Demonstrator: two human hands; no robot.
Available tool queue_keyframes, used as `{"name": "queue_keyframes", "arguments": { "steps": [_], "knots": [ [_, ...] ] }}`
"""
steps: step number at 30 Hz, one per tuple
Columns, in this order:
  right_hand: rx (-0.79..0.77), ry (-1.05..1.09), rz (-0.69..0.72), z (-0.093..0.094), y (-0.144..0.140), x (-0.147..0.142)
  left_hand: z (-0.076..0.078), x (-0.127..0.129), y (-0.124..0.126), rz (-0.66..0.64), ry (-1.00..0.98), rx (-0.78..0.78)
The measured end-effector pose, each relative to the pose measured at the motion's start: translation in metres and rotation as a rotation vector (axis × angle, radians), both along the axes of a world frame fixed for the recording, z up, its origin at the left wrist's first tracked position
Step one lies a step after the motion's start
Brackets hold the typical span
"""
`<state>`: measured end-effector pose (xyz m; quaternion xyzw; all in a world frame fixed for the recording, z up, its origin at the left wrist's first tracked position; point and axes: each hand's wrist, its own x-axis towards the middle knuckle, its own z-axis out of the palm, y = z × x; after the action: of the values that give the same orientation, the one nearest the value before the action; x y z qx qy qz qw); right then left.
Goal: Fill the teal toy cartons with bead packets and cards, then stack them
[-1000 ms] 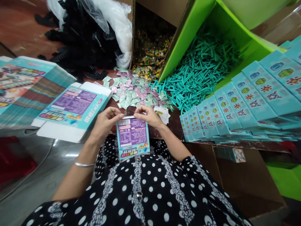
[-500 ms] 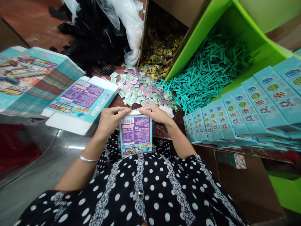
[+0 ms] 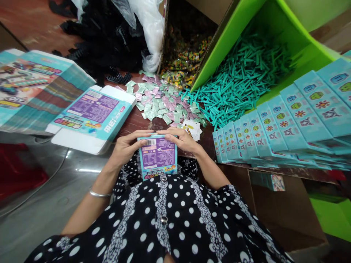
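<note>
1. Since the earlier frames both hands have closed in over the top end of the small teal box [image 3: 157,156]: the fingertips, which were pinching its upper flap, now lie folded across the top edge, and the box sits a little lower against the polka-dot dress [image 3: 175,219].
2. Far left, a fanned stack of flat printed cartons [image 3: 33,91] lies on the table, and just beside it one unfolded teal carton [image 3: 91,117] with its purple panel facing up.
3. The left hand [image 3: 127,146] grips the box's left side, fingers curled together over the top and thumb against the side; a silver bangle [image 3: 100,194] sits on that forearm.
4. The box stands upright at the table's near edge, between the two hands, purple back panel towards the camera.
5. The right hand [image 3: 182,140] clamps the right top corner, fingers together and meeting those of the left hand.
6. Beyond the hands lies a heap of small pastel packets [image 3: 161,104], with black plastic pieces [image 3: 109,44] behind it.
7. Further right, teal sticks [image 3: 241,78] spill from a green box [image 3: 301,47].
8. Far right, a row of finished teal boxes [image 3: 287,124] lies overlapped.
</note>
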<state>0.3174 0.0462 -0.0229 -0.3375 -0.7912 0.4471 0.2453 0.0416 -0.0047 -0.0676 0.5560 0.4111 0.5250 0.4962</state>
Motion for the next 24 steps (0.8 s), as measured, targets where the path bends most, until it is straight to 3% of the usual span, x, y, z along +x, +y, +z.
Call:
{"name": "queue_keyframes", "arguments": {
  "steps": [2,4,7,9,11,13,15,17,19,21,22,24],
  "knots": [
    [-0.124,0.086,-0.079,-0.005,-0.005,0.001,0.004,0.001,0.002,0.17,-0.008,-0.015],
    [-0.279,0.165,-0.107,-0.011,-0.011,0.002,0.01,0.001,0.008,0.43,-0.08,0.008],
    [-0.347,0.27,-0.167,-0.019,-0.021,0.004,0.016,-0.003,0.022,0.785,-0.289,0.119],
    [-0.357,0.406,-0.309,-0.022,-0.026,0.003,0.015,-0.006,0.026,0.847,-0.374,0.126],
    [-0.425,0.562,-0.457,-0.026,-0.031,0.002,0.013,-0.009,0.022,0.734,-0.276,0.09],
    [-0.48,0.654,-0.562,-0.03,-0.037,-0.001,0.011,-0.014,0.012,0.551,0.034,0.168],
    [-0.488,0.625,-0.588,-0.034,-0.044,-0.006,0.012,-0.019,0.001,0.345,0.404,0.363],
    [-0.481,0.522,-0.507,-0.036,-0.051,-0.011,0.016,-0.021,-0.004,0.089,0.623,0.443],
    [-0.469,0.422,-0.338,-0.033,-0.055,-0.011,0.022,-0.021,-0.005,-0.178,0.684,0.301],
    [-0.375,0.306,-0.222,-0.024,-0.05,0.0,0.026,-0.021,-0.001,-0.328,0.682,0.062],
    [-0.265,0.211,-0.237,-0.018,-0.045,0.009,0.027,-0.022,0.002,-0.336,0.679,-0.038],
    [0.041,-0.078,-0.397,-0.007,-0.031,0.033,0.026,-0.025,0.007,-0.268,0.671,-0.158]
  ]
}}
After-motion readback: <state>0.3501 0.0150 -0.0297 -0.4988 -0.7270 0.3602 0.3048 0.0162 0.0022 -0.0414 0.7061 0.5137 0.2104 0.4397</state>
